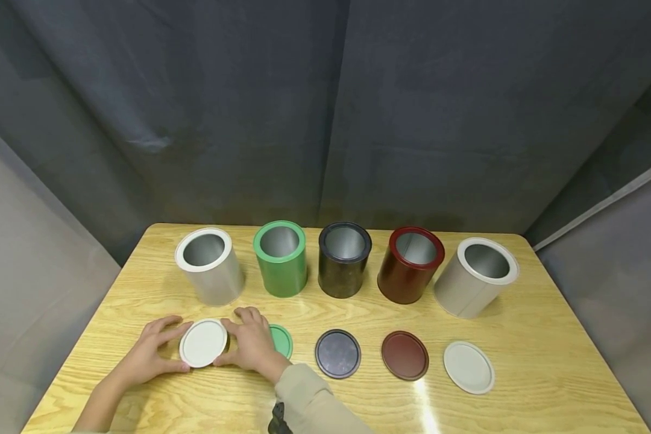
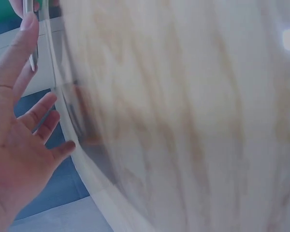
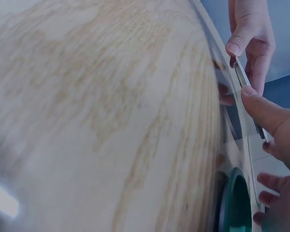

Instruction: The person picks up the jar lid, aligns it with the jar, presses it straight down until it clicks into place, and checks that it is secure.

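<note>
A round white lid is held between both hands, face up in the head view. My left hand pinches its left edge between thumb and fingers, while my right hand grips the right edge. Seen side-on in the right wrist view, the lid is a thin disc raised off the tabletop. In the left wrist view the outer fingers of the left hand are spread away from it. Partly hidden behind the right hand lies a green lid. Beyond the white lid stands an open white can.
Along the back of the wooden table stand more open cans: green, black, dark red and white. Before them lie a black lid, a dark red lid and another white lid. Grey curtains enclose the table.
</note>
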